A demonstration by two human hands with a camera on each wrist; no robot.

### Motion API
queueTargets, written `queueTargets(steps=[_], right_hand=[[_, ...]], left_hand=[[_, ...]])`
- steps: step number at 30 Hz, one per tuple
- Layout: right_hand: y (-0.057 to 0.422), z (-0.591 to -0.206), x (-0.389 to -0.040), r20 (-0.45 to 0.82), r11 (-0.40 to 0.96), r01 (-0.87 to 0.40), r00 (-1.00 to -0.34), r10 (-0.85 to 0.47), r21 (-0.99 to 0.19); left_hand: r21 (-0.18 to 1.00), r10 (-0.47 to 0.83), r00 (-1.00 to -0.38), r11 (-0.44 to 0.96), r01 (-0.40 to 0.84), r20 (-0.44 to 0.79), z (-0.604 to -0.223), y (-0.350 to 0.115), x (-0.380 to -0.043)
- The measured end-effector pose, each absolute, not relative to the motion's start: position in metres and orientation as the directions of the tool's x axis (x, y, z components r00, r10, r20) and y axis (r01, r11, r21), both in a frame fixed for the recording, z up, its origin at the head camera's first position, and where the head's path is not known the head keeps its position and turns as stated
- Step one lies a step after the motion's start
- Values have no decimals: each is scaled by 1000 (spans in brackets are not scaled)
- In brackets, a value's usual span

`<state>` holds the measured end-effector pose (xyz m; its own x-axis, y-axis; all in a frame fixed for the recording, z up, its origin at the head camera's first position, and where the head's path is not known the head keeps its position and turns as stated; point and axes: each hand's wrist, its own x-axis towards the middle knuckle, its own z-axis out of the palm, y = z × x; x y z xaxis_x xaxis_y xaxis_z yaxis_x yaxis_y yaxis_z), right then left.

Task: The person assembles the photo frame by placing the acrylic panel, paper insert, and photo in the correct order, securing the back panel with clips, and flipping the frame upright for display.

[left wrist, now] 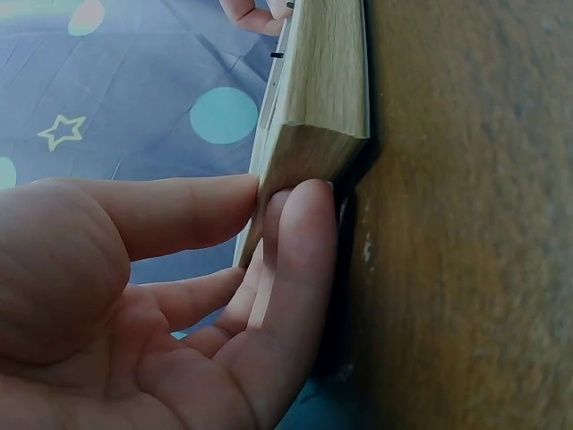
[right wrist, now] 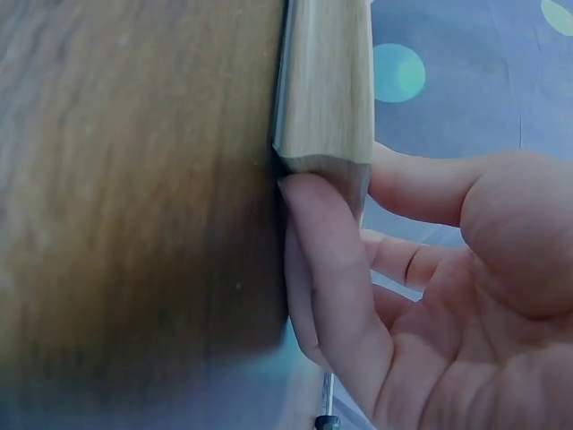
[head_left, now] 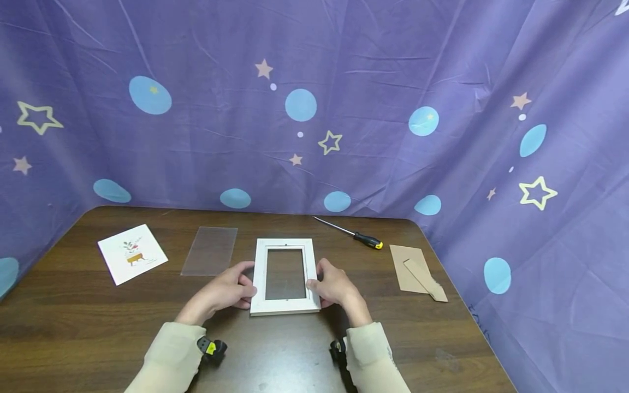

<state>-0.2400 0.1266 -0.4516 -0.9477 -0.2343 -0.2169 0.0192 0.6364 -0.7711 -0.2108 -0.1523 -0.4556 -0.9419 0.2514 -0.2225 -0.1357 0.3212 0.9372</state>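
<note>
A white picture frame [head_left: 285, 307] with an open rectangular middle lies face-down or flat near the table's centre, the brown tabletop showing through it. My left hand [head_left: 228, 287] grips its left side, thumb on the upper face and fingers bent against the outer edge. On the opposite side my right hand [head_left: 336, 285] holds the frame the same way, its thumb over the white border. Both wrist views show the thick, pale side of the frame [left wrist: 322, 72] between thumb and fingers, close to the tabletop. Small dark tabs stand on the frame's inner border.
Left of the frame lie a clear sheet [head_left: 210, 251] and a white card [head_left: 132, 254] with a plant drawing. A black-and-yellow screwdriver [head_left: 366, 240] is behind to the right. Farther right rests a brown backing board [head_left: 405, 259] with a stand leg. A purple curtain [head_left: 373, 164] borders the table [head_left: 73, 327].
</note>
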Motion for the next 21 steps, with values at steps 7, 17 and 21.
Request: queueTargets(steps=[7,17,21], right_hand=[[128,-451,-239,-221,617,25,-945,-242,-786],[130,-450,-240,-235,597,31,-934,-267,-802],[131,-450,-239,-243,579,41,-930,-277,-814]], left_hand=[[939,252,-938,309,-153,-236,-457,-154,-210],[948,280,-936,294,-126,-211,-457,-156,-211],[945,285,-935,305,-119,-210,-457,-156,-212]])
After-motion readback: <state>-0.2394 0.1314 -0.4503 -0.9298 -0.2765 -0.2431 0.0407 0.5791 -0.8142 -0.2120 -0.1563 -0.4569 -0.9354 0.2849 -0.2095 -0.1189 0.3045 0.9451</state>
